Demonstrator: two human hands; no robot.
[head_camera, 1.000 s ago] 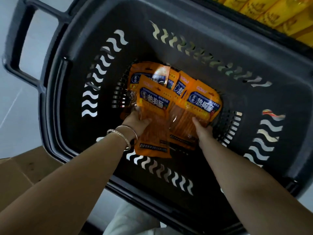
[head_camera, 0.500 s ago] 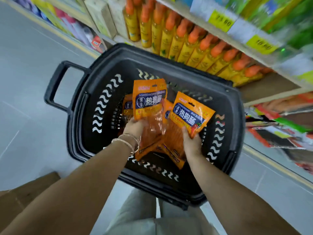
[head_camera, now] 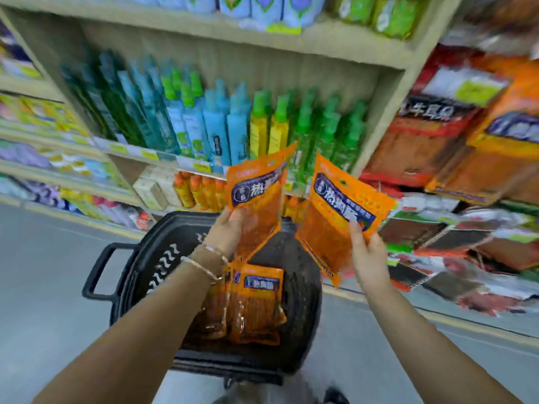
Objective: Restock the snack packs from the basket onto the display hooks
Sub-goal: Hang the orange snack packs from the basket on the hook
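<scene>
Two orange snack packs held up above basket (head_camera: 157,258), one per hand. Left hand (head_camera: 226,233) grips left pack (head_camera: 256,193) low on side edge, fingers curled round it. Right hand (head_camera: 366,252) pinches right pack (head_camera: 338,211) at lower right edge, one finger laid on front. Spare packs (head_camera: 256,304) lie in basket bottom, beneath both hands. Packs look light, flat, floppy; film probably slick, prone to fold if held low. Hold near top seal likely steadier for hanging. Hooks lost in blur right of basket.
</scene>
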